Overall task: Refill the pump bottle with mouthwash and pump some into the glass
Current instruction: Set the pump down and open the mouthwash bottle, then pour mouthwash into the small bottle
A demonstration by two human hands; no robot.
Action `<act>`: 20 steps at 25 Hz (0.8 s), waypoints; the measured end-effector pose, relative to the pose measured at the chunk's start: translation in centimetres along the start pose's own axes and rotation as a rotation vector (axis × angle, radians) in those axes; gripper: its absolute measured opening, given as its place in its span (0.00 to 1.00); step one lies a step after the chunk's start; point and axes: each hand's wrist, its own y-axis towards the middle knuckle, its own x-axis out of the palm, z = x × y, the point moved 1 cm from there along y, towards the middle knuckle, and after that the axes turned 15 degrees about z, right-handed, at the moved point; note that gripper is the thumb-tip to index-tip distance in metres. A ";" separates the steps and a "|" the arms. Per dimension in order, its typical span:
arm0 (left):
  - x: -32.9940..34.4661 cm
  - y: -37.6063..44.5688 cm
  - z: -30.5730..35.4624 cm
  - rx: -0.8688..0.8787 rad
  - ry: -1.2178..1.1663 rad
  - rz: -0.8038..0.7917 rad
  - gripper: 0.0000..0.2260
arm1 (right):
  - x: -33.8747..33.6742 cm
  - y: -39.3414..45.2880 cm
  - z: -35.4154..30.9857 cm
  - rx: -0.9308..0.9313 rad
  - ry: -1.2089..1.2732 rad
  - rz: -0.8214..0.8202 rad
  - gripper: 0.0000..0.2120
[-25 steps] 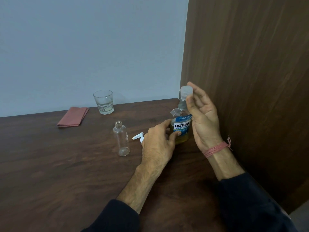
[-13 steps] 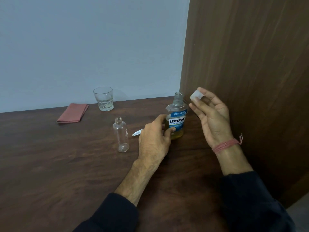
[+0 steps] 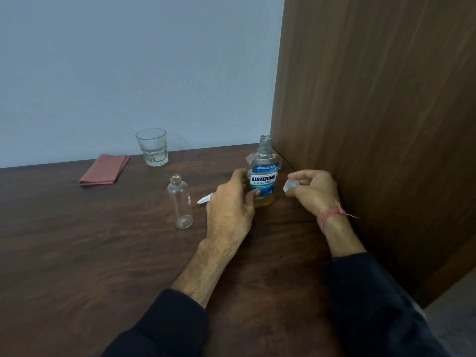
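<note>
Dark wooden table – glass, cloth, pump bottle, mouthwash bottle.

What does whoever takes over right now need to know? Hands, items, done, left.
Left hand: wrapped around the mouthwash bottle, which stands upright and uncapped on the table.
Right hand: holds the bottle's cap in its fingers, low over the table beside the bottle.
Pump bottle: upright, open, empty, left of the left hand. Its white pump head lies behind that hand, mostly hidden.
Glass: by the back wall, next to a folded red cloth.
Done: both bottles opened.
Left: put the cap down, pour, refit the pump, pump into the glass.
</note>
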 end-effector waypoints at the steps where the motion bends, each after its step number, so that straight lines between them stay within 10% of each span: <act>1: 0.0 0.0 -0.1 -0.002 0.002 0.000 0.24 | 0.1 0.0 0.0 0.017 -0.014 -0.023 0.18; 7: 0.0 0.2 -0.3 -0.005 -0.012 -0.011 0.24 | 0.3 -0.4 -0.2 0.061 -0.089 -0.096 0.18; 13: -0.9 -0.6 0.4 -0.050 -0.043 0.099 0.37 | -0.4 -0.3 -1.4 0.105 0.099 -0.218 0.41; 20: -6.1 -2.7 0.5 0.072 -0.168 0.265 0.24 | 1.1 -4.1 -4.7 -0.182 0.542 0.042 0.22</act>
